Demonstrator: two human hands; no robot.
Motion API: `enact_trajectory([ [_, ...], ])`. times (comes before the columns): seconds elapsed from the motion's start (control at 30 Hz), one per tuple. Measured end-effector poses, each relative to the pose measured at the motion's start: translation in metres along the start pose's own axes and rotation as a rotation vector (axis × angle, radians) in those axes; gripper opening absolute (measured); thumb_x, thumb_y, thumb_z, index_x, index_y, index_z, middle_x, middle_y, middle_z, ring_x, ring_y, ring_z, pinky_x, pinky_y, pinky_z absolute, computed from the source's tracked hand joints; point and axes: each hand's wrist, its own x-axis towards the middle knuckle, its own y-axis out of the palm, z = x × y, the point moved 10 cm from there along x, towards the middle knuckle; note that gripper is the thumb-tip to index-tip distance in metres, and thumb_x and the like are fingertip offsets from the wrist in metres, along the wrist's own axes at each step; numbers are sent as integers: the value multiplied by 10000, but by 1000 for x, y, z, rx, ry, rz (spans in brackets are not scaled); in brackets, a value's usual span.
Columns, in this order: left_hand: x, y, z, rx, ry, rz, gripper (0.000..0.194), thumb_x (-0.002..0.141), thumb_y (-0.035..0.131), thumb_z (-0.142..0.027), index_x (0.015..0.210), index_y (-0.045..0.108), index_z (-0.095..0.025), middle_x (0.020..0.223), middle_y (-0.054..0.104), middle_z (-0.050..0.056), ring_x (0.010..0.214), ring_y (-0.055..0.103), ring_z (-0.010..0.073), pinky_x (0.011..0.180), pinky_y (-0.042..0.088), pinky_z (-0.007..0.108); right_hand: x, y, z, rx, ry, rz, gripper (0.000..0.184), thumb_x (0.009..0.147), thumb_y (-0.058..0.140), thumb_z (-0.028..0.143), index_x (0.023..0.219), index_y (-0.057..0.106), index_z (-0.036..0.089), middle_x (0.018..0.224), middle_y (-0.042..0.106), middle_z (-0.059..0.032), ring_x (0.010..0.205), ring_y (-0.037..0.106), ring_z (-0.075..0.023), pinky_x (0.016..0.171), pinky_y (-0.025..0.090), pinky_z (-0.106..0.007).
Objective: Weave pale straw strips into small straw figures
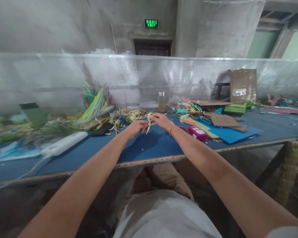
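Above the blue tabletop, a small pale straw-coloured piece with narrow, leaf-like strips is pinched between both hands. My left hand grips its lower left side, fingers closed. From the upper right, my right hand closes its fingertips on the same piece; a gold bracelet circles that wrist. Just behind the left hand lies a heap of similar pale strips. How the strips are joined is too small to make out.
A white power strip with its cable lies left. Colourful thin strips stand behind it. A bottle stands behind my hands. To the right are a purple box, blue sheets and cardboard pieces. A perforated metal screen borders the back.
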Motion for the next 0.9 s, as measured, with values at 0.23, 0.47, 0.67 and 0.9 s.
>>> enact_trajectory([
  [0.23,4,-18,-10,116,120,-123,288,701,683,-301,936,575,-176,698,661,19,595,573,148,596,405,269,-3,21,-6,142,50,143,253,720,694,378,837,706,154,768,676,-25,700,581,-131,688,435,-252],
  [0.47,2,-25,-19,261,150,-177,302,686,691,-321,890,507,-194,622,621,-17,597,583,167,613,400,282,-12,37,-3,288,92,244,192,681,731,316,778,654,170,696,647,0,668,579,-132,671,451,-260],
  [0.67,0,-30,-27,207,202,-233,228,731,635,-250,906,502,-192,570,569,-38,550,544,142,597,383,269,-7,38,-2,313,67,235,153,662,700,289,683,603,172,638,588,19,608,533,-110,639,435,-252],
  [0.9,-1,-37,-34,178,235,-301,195,735,614,-190,861,466,-204,553,540,-45,522,504,121,570,363,261,-2,29,-5,262,129,144,70,621,663,227,631,628,167,528,519,47,539,472,-92,559,386,-230],
])
